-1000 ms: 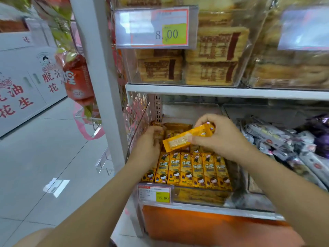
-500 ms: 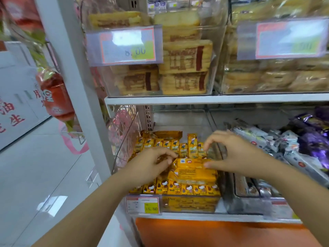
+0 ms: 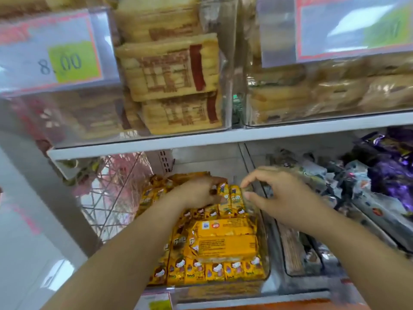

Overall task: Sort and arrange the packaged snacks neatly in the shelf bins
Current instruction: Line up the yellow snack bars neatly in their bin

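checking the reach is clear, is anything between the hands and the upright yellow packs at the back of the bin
Nothing visible does. The left hand and right hand are at the back-row packs. The loose flat pack lies on the front rows, nearer than the hands.

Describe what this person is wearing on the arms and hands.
Nothing shows on either. The left forearm and right forearm are bare down to the picture's lower edge, with no sleeve, watch or bracelet. The left hand and right hand are ungloved. No ring shows, though motion blur could hide a thin one.
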`<state>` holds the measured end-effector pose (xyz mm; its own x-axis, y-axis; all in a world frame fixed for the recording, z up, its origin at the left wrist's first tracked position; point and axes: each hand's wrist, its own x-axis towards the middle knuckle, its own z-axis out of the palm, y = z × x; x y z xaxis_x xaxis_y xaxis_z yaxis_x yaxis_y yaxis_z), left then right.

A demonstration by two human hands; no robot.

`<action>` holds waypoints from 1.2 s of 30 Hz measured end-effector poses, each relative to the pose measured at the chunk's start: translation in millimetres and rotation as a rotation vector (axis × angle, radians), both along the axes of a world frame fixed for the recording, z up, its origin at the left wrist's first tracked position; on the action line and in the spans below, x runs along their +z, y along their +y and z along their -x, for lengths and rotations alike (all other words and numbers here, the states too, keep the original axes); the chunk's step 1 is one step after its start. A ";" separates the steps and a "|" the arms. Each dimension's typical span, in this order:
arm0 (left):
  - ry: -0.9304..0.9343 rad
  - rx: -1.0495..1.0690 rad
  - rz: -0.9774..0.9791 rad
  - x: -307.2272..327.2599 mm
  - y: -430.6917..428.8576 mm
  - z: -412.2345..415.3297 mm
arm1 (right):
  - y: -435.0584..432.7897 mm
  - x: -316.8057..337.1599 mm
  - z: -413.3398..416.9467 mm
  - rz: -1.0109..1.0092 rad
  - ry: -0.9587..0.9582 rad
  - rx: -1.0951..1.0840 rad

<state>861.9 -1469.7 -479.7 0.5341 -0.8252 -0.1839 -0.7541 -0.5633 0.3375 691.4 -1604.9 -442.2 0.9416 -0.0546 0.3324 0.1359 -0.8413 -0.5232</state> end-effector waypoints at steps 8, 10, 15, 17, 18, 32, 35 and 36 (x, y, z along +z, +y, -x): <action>-0.060 -0.102 -0.095 6.5 11.4 -3.7 | 0.3 -1.1 -3.9 -0.020 -0.009 -0.009; 0.151 -0.083 -0.071 10.9 22.1 -4.8 | 0.8 -0.7 -3.8 -0.018 -0.011 -0.013; 0.010 -0.107 -0.209 -1.5 26.8 -8.0 | 2.6 0.0 -5.9 -0.010 0.003 -0.022; -0.053 -0.111 -0.218 -5.1 23.6 -6.9 | 2.9 -0.4 -5.2 -0.012 0.009 -0.026; -0.051 -0.110 -0.216 -5.7 23.1 -6.7 | 2.8 -0.6 -5.0 -0.010 0.009 -0.031; -0.058 -0.141 -0.111 -6.6 -0.4 -7.7 | 1.2 -1.7 -6.0 -0.001 0.004 -0.021; -0.098 -0.153 -0.164 -8.4 -4.6 2.4 | 0.7 -1.7 -5.8 0.003 -0.003 -0.020; -0.132 -0.158 -0.196 -7.5 -5.9 7.0 | 0.5 -1.9 -6.1 0.008 -0.007 -0.017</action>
<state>854.9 -1475.6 -487.3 0.4312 -0.8560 -0.2852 -0.8683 -0.4796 0.1267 697.5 -1604.4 -444.1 0.9383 -0.0681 0.3391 0.1249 -0.8476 -0.5158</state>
